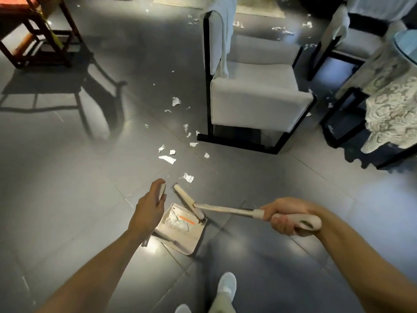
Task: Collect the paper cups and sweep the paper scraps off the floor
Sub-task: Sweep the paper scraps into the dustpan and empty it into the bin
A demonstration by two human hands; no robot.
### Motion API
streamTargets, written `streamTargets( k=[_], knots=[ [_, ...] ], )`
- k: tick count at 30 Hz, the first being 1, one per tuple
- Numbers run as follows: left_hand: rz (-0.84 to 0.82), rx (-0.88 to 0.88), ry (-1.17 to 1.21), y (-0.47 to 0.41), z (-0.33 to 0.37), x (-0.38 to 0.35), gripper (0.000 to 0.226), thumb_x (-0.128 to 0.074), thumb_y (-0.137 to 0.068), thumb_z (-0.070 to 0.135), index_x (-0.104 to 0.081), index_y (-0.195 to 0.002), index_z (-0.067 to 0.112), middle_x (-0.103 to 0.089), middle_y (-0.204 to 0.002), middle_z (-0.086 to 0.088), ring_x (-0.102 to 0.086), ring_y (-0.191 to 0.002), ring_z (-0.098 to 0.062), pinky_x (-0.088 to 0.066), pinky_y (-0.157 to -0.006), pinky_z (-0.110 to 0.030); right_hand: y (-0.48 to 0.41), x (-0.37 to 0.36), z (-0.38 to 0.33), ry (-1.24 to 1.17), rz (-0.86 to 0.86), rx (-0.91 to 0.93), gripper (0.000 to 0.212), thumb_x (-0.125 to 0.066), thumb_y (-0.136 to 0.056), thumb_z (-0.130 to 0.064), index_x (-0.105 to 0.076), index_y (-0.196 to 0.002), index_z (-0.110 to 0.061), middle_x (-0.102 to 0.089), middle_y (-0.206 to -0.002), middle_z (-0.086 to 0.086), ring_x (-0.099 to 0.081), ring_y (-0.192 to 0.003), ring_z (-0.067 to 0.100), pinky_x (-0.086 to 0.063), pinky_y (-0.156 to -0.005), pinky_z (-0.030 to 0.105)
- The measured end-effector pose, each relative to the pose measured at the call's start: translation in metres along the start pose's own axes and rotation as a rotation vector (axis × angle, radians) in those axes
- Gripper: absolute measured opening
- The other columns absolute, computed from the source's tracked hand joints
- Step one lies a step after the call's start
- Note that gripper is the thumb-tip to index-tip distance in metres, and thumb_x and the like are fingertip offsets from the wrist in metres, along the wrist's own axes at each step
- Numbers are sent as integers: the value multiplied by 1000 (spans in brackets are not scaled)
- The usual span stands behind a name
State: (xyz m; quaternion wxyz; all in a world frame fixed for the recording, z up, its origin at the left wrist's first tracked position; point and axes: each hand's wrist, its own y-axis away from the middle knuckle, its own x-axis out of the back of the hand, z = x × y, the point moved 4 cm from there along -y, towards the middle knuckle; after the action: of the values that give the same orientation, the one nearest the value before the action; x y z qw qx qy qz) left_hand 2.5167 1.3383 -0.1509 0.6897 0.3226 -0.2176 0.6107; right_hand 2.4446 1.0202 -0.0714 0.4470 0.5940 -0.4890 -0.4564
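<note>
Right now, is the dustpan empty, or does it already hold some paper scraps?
Not empty: a small heap of white paper scraps lies inside the dustpan, near its orange strip.

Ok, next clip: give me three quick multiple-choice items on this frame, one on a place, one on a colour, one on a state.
1. The dustpan stands: A on a shelf; B on the floor under the left hand; C against a wall.
2. The stripe inside the dustpan is: A blue; B green; C orange.
3. The right hand: A hangs open; B grips the broom handle; C holds a cup.
Key: 1 B, its pan lies flat on the floor; 2 C, orange shows beside the scraps; 3 B, fingers curl round the handle.
</note>
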Motion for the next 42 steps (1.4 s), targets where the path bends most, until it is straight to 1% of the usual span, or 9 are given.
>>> streamTargets(
  k=[8, 12, 17, 21, 29, 33, 36, 39, 42],
  knots=[
    [-19, 53, -72, -48, -13, 40, 36, -43, -99, 26, -32, -133, 32, -60, -82, -1, -58, -62, -15, -45, -67, -22, -46, 22, -108, 30, 105, 216, 21, -41, -92, 1, -46, -110, -7, -40, -41, 1, -36, -27, 5, -31, -28, 11],
    [-84, 73, -105, -79, -19, 58, 34, -41, -100, 29, -32, -132, 36, -61, -115, -7, -57, -78, -13, -45, -78, -25, -81, 30, -164, 144, 199, 275, 8, -45, -90, 2, -51, -93, -1, -43, -43, 2, -38, -29, 7, -32, -29, 13],
    [-156, 82, -155, -95, -37, 76, 29, -40, -100, 33, -32, -124, 48, -54, -132, 1, -56, -103, -18, -40, -90, -28, -110, 41, -215, 250, 247, 315, 8, -46, -92, 4, -52, -87, 3, -44, -51, 8, -39, -30, 8, -34, -30, 15],
    [-193, 106, -194, -93, -54, 78, 33, -42, -100, 33, -34, -131, 43, -47, -140, 8, -53, -115, -17, -38, -100, -28, -136, 34, -230, 446, 319, 283, 13, -46, -94, 1, -53, -83, 2, -47, -51, 8, -41, -30, 9, -37, -33, 17],
    [-252, 96, -163, -78, -80, 88, 32, -40, -100, 36, -28, -125, 53, -44, -143, 10, -52, -120, -19, -36, -105, -34, -146, -34, -172, 650, 253, 119, 14, -40, -91, -1, -50, -101, -3, -49, -53, 6, -43, -32, 8, -38, -36, 16],
    [-220, 49, -186, -61, -86, 82, 30, -37, -100, 41, -32, -129, 48, -56, -132, 2, -57, -110, -20, -40, -92, -28, -132, -74, -109, 658, 181, 52, 22, -42, -88, -3, -53, -106, -5, -51, -46, 2, -44, -37, 8, -40, -38, 17],
    [-175, -2, -204, -56, -82, 83, 34, -36, -100, 40, -31, -133, 43, -57, -130, 0, -58, -107, -23, -41, -88, -27, -113, -108, -66, 583, 118, 7, 9, -43, -88, -5, -52, -92, -6, -48, -38, -1, -43, -32, 6, -38, -36, 16],
    [-152, -64, -198, -52, -72, 83, 37, -38, -100, 35, -32, -137, 35, -57, -130, -5, -58, -109, -28, -44, -92, -35, -85, -125, -38, 386, 41, -26, 22, -39, -91, -5, -43, -70, -10, -40, -34, -2, -37, -25, 6, -31, -30, 13],
    [-165, -86, -176, -47, -71, 81, 38, -39, -101, 33, -33, -138, 33, -56, -131, -8, -56, -110, -30, -44, -92, -37, -52, -124, -17, 104, -32, -61, 21, -35, -94, -5, -43, -77, -13, -36, -34, -3, -33, -23, 3, -28, -26, 12]
  ],
)
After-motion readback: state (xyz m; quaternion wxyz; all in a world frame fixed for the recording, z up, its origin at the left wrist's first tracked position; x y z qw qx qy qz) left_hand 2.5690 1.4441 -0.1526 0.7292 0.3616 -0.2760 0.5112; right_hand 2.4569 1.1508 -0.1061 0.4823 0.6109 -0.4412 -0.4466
